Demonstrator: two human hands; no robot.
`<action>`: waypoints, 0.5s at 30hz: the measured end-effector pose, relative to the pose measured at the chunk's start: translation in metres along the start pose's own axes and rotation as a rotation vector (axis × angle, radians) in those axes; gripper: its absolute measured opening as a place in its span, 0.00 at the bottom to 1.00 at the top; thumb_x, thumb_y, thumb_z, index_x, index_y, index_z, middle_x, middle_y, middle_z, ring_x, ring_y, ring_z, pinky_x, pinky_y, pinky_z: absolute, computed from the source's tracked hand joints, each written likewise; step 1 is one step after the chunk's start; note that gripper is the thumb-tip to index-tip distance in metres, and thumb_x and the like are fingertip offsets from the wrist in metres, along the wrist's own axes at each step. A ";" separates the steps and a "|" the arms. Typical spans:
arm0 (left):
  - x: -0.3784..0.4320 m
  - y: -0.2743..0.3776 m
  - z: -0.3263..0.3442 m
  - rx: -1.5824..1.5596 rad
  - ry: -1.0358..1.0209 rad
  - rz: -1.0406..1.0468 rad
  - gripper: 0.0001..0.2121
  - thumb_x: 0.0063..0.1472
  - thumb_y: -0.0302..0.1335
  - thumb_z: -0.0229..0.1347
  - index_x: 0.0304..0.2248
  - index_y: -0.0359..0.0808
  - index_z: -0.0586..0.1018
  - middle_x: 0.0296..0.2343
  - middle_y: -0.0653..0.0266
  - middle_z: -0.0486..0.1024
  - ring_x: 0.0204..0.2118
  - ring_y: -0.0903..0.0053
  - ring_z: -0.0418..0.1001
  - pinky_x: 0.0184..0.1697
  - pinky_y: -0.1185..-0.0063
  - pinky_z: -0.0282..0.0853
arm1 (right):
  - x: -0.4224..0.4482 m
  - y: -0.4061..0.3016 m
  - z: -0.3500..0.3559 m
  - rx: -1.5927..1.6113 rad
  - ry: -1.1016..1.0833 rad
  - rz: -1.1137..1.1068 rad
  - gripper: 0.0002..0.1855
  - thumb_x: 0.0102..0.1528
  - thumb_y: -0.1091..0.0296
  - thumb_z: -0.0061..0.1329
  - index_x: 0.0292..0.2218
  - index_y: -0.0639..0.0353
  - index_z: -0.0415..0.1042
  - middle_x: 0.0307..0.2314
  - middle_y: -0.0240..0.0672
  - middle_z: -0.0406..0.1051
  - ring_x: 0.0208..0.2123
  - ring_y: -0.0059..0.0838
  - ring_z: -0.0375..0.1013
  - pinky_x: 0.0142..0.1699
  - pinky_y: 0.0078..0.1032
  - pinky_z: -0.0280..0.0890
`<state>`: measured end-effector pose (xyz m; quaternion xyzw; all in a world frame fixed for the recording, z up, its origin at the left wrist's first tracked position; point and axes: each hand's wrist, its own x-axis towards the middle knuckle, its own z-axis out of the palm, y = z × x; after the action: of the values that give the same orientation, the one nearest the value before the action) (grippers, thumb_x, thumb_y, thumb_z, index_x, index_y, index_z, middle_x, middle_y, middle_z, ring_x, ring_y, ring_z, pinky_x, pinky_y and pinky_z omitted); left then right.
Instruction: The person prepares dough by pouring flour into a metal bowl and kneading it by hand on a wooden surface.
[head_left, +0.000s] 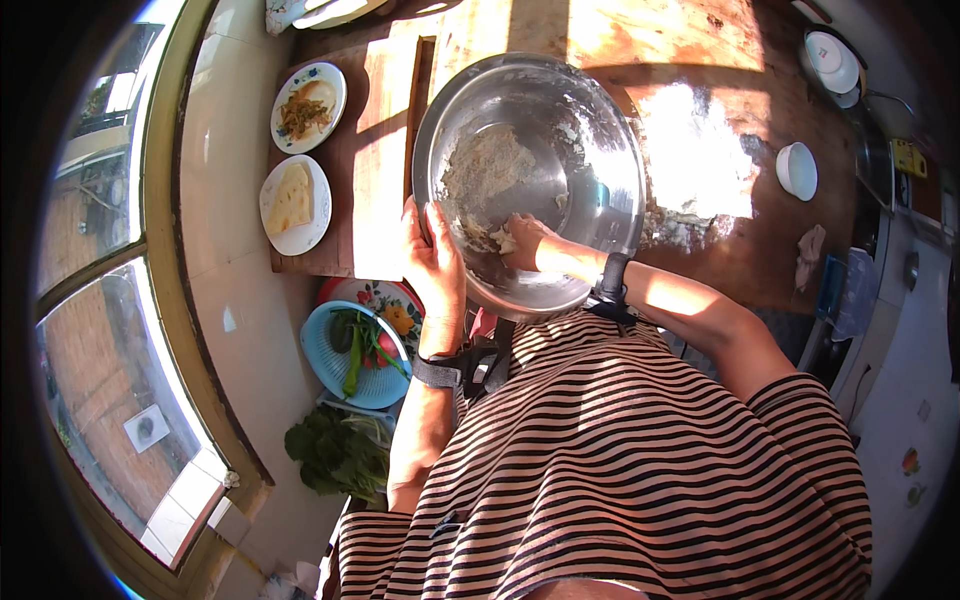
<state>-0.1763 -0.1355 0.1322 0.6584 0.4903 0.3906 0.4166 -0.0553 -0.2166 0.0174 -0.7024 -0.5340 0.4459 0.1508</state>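
A large stainless steel basin (592, 217) stands tilted towards me at the near edge of the wooden table. My left hand (435, 255) grips its left rim, thumb over the edge. Inside the basin, my right hand (529, 241) presses low against the near left wall, its fingers curled on a lump of pale dough (504, 240). A patch of floury dough (487, 161) lies above that hand on the basin's bottom. Smears of flour and dough cling to the walls. Part of the right fingers is hidden behind the hand.
At the left are a plate of shredded food (335, 135) and a plate of flatbread (321, 225). Below them stands a blue plastic basket (319, 352) of vegetables beside leafy greens (334, 454). White flour (697, 157) covers the table right of the basin, near a white bowl (796, 171) and a crumpled cloth (809, 255).
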 end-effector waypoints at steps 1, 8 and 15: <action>0.000 -0.002 -0.001 -0.041 -0.008 -0.016 0.09 0.59 0.24 0.46 0.37 0.28 0.70 0.26 0.68 0.70 0.27 0.88 0.62 0.31 0.88 0.60 | -0.006 -0.009 -0.007 0.016 0.002 -0.111 0.27 0.41 0.65 0.51 0.39 0.76 0.60 0.34 0.56 0.65 0.36 0.47 0.68 0.38 0.31 0.65; 0.002 0.003 0.001 0.053 -0.018 -0.036 0.10 0.59 0.25 0.47 0.37 0.27 0.70 0.22 0.73 0.66 0.24 0.90 0.59 0.27 0.89 0.58 | 0.024 0.069 -0.092 0.065 0.130 0.085 0.20 0.39 0.76 0.40 0.37 0.73 0.60 0.34 0.56 0.62 0.40 0.46 0.63 0.43 0.32 0.60; -0.001 -0.008 0.001 0.078 0.032 -0.002 0.10 0.59 0.26 0.47 0.38 0.27 0.70 0.22 0.73 0.67 0.22 0.90 0.59 0.26 0.90 0.57 | -0.007 0.074 -0.060 -0.317 -0.062 0.097 0.21 0.45 0.79 0.36 0.44 0.72 0.57 0.43 0.61 0.57 0.46 0.54 0.59 0.49 0.37 0.58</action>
<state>-0.1782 -0.1356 0.1242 0.6672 0.5123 0.3815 0.3831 0.0368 -0.2353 0.0032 -0.7282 -0.5676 0.3842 -0.0003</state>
